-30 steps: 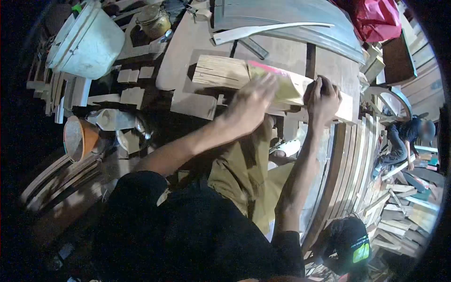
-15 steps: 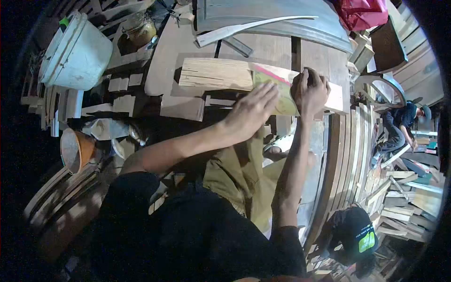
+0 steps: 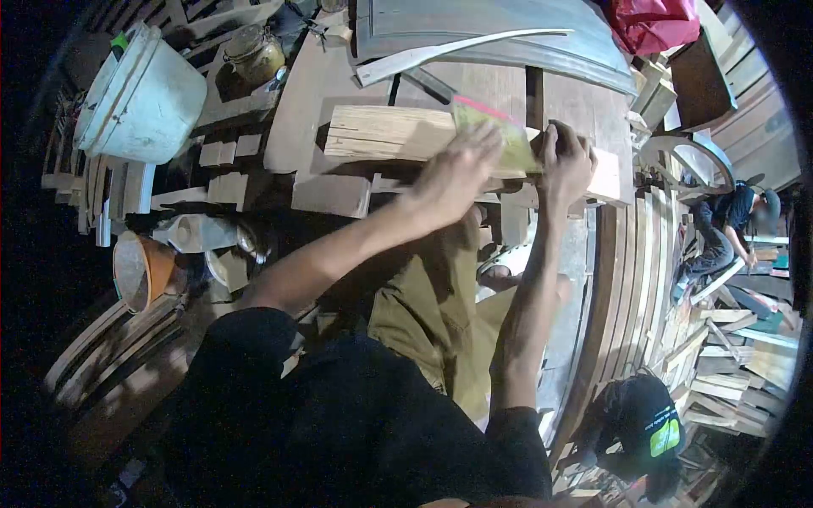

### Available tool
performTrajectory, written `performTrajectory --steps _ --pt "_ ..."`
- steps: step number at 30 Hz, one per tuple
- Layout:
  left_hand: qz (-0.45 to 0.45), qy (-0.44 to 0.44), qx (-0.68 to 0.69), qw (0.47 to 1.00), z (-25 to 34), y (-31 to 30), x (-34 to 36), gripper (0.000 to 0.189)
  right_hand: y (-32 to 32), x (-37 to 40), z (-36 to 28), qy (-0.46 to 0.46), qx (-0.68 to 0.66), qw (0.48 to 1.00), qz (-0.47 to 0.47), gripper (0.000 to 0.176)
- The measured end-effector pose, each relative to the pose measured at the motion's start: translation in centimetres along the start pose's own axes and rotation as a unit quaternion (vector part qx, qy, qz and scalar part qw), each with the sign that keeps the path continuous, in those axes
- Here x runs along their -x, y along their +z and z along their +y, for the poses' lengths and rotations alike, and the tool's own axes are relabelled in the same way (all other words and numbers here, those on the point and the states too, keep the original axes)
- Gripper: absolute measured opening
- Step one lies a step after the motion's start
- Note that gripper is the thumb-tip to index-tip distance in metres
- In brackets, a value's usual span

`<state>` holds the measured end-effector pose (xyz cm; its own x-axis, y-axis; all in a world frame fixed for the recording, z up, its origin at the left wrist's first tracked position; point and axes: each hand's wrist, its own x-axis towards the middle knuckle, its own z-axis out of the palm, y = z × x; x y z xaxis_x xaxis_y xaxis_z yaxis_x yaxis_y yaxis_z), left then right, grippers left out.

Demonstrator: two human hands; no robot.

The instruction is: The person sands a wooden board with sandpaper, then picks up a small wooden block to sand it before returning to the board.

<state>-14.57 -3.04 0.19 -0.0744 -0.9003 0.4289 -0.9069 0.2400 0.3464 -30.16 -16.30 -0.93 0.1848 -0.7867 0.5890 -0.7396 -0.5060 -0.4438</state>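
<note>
A pale board [image 3: 385, 133] with dark streaks in its grain lies across the plank bench. Over its middle is a thin, yellowish-green sheet [image 3: 518, 148], like a plastic bag, with a pink strip along its top edge. My left hand [image 3: 461, 165] is on the sheet's left part, its fingers smeared by motion. At the sheet's right edge, over the board, my right hand [image 3: 566, 165] is closed with its fingers curled. A dark patch shows between its thumb and fingers, and I cannot make out what it grips.
Behind the board lie a curved wooden strip [image 3: 440, 52] and a grey panel [image 3: 491, 34]. A white bucket [image 3: 157, 102], a jar [image 3: 257, 57] and an orange container [image 3: 152, 273] are leftward. Long planks [image 3: 631, 288] stretch along the right, near two people [image 3: 724, 220].
The sheet's left side and pink strip have shifted up and tilted, and its lower part has risen from the board's front edge. My left hand has moved slightly left. My right hand stays put.
</note>
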Motion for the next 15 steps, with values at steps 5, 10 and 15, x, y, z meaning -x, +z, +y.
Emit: performTrajectory --steps 5,10,15 --pt "-0.038 -0.045 0.014 0.998 -1.6 -0.9 -0.4 0.052 0.4 0.2 0.9 -0.002 -0.013 1.000 -0.017 0.024" --pt "-0.021 0.011 0.032 0.999 0.6 -2.7 3.3 0.056 -0.2 -0.2 0.2 0.004 -0.017 0.999 -0.030 0.024" --pt "-0.016 -0.091 -0.078 0.993 -5.2 -5.5 3.2 0.053 0.2 0.4 0.4 0.001 0.016 1.000 -0.023 0.025"
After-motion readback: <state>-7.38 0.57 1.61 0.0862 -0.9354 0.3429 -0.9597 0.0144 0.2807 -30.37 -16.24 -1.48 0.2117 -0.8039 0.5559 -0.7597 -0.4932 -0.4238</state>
